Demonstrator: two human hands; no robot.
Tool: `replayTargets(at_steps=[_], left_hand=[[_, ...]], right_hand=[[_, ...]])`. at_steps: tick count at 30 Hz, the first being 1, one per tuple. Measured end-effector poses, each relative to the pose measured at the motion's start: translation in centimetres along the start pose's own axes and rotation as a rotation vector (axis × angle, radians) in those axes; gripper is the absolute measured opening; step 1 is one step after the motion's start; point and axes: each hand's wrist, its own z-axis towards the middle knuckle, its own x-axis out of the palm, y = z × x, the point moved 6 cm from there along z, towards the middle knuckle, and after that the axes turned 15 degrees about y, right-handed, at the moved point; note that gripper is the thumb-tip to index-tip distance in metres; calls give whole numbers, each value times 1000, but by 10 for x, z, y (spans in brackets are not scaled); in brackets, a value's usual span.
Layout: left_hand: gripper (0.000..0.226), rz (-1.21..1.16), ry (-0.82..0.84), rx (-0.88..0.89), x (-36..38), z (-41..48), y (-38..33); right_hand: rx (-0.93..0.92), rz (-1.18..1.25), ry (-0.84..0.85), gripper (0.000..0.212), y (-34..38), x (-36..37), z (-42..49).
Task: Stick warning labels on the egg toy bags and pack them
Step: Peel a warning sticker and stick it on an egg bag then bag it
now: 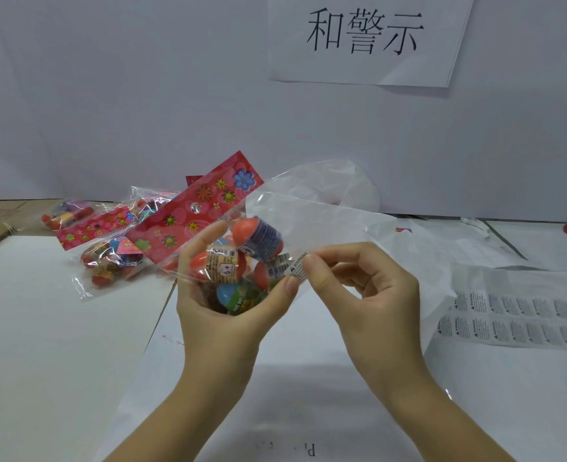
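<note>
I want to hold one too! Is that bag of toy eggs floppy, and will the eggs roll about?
Probably floppy: the clear bag sags and wrinkles round the eggs in the left hand. The eggs look smooth and rounded, so they would likely shift inside. The red card top seems stiffer; it stands out flat.

Egg toy bag [242, 261]: glossy clear film; header card [195, 208]: shiny printed paper.

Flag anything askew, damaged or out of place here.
Nothing looks damaged or spilled. The paper sign on the wall hangs slanted. The warning label, pinched by the right hand, sits tilted against the egg toy bag in the left hand.
</note>
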Motion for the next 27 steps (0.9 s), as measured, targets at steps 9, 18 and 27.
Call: replayTargets(at_steps=[9,18,27], left_hand=[[70,3,-12,2,1,-2,-2],[73,-24,16,-15,4,-1,-2],[65,-84,41,-65,2,0,4]], right_hand=[[52,53,-16,25,-2,0,-1],[81,112,113,12,-8,8,3],[117,286,149,36,-10,7,8]])
